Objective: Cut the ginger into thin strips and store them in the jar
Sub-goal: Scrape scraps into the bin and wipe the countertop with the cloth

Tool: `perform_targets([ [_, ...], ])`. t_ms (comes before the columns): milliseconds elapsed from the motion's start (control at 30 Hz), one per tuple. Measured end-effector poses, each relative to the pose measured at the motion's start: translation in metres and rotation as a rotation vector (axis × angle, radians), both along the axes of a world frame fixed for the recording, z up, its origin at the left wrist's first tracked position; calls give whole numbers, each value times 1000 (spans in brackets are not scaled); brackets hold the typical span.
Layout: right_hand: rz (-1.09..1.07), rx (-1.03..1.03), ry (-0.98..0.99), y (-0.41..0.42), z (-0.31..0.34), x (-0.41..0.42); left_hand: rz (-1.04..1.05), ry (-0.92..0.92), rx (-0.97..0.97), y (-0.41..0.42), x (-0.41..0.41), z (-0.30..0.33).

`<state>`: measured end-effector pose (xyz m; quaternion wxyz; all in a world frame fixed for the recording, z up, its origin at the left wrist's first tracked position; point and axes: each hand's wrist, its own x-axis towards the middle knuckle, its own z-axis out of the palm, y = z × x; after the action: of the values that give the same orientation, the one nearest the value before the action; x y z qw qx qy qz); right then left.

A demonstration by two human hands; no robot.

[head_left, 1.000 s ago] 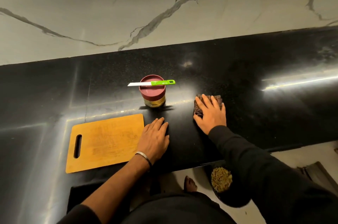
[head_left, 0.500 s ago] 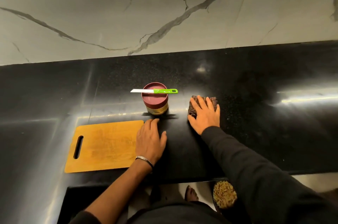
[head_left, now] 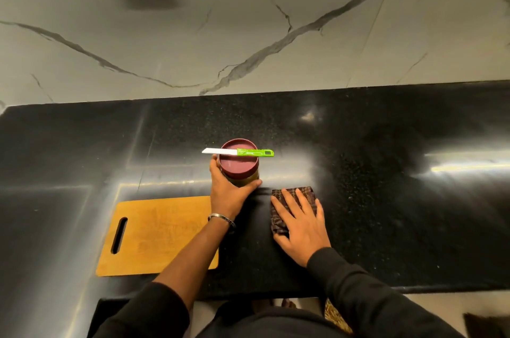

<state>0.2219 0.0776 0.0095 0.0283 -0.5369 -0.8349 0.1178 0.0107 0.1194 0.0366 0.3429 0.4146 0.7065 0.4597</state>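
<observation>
Left hand (head_left: pixel 230 194) wraps the squat glass jar with the maroon screw lid (head_left: pixel 239 162), thumb round the right side of the body, fingers round the left. Likely purpose: steadying or shifting it, since the knife balances on top and a careless nudge would tip it off.

Small knife, white blade and lime-green plastic handle (head_left: pixel 238 152), lies flat across the far part of the lid, blade pointing left past the rim, handle overhanging right. Parked there, by the look of it, to keep the blade off the counter.

Right hand (head_left: pixel 299 220) lies flat, fingers spread and straight, pressing a dark brown patterned cloth (head_left: pixel 278 223) just right of the jar and nearer the person. Reads as wiping the black speckled stone countertop (head_left: pixel 386 199).

Rectangular wooden cutting board with a slot handle (head_left: pixel 154 235) sits left of the jar and nearer, bare.

No ginger anywhere in view; I cannot tell where it is. Jar lid on; the glass below it looks yellowish, contents unclear. Judgement: cutting not begun, surface still in preparation.
</observation>
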Motion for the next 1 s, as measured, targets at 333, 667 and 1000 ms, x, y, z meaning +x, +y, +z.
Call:
perform_targets([
  [333,-22,35,-54,0,-4,-2,15,-6,116,13,-17,8],
  [667,-30,40,-72,-2,-3,-3,167,38,97,15,-97,15],
  [1000,-22,50,-69,-2,-3,-2,210,41,51,8,-126,9],
])
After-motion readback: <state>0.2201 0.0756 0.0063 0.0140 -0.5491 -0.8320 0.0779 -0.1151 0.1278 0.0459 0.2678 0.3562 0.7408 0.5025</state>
